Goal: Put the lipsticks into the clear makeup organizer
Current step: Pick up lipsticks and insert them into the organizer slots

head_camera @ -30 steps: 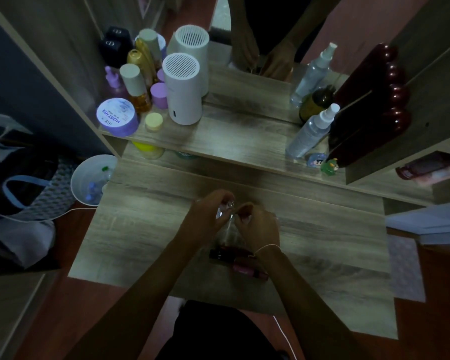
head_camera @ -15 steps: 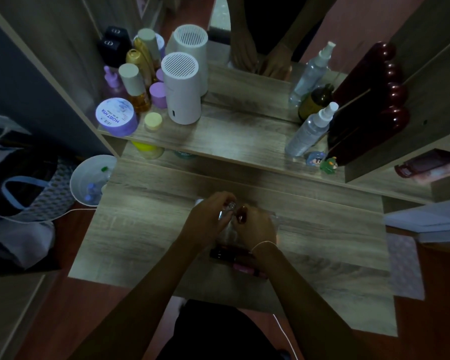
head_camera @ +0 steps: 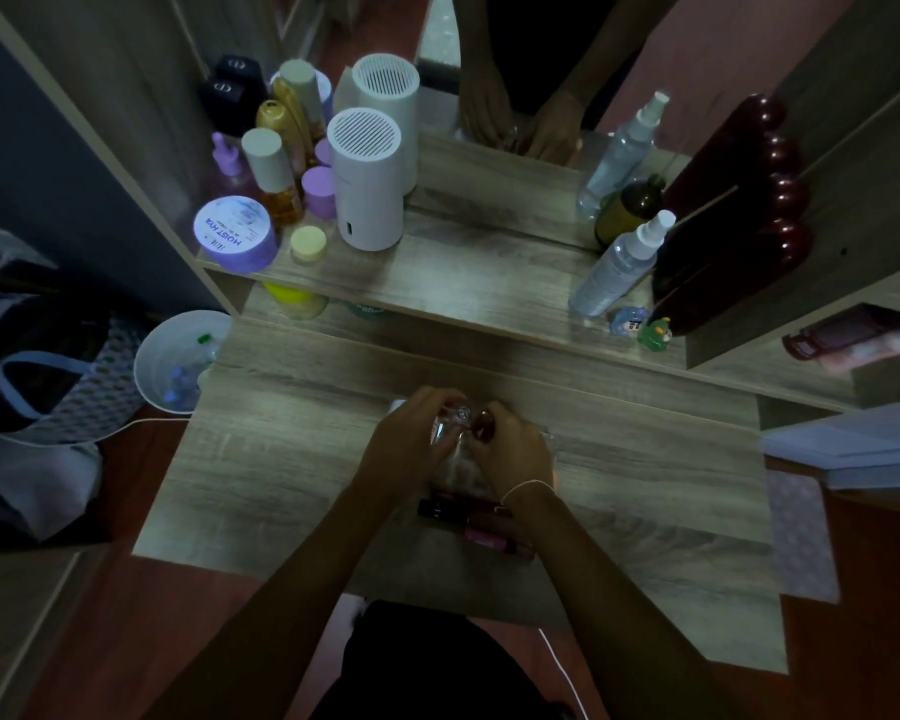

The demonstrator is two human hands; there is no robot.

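The clear makeup organizer point(head_camera: 458, 467) stands on the wooden desk point(head_camera: 281, 459), mostly hidden between my hands. My left hand point(head_camera: 411, 446) curls around a clear-capped lipstick point(head_camera: 450, 426) at the organizer's top. My right hand point(head_camera: 510, 452) pinches a dark red lipstick point(head_camera: 483, 422) right beside it, over the organizer. Two more lipsticks lie on the desk just in front of the organizer: a dark one point(head_camera: 450, 510) and a pink one point(head_camera: 494, 537), partly covered by my right wrist.
A raised shelf point(head_camera: 463, 298) behind holds a white cylinder device point(head_camera: 367, 184), a purple jar point(head_camera: 235, 233), bottles, a spray bottle point(head_camera: 617, 265) and a dark red object point(head_camera: 733, 226). A mirror reflects my hands. A white bin point(head_camera: 172, 363) and a bag sit left of the desk.
My hands have drawn slightly closer together over the organizer; the dark red lipstick tip now shows in my right fingers. The lipsticks on the desk have not moved.
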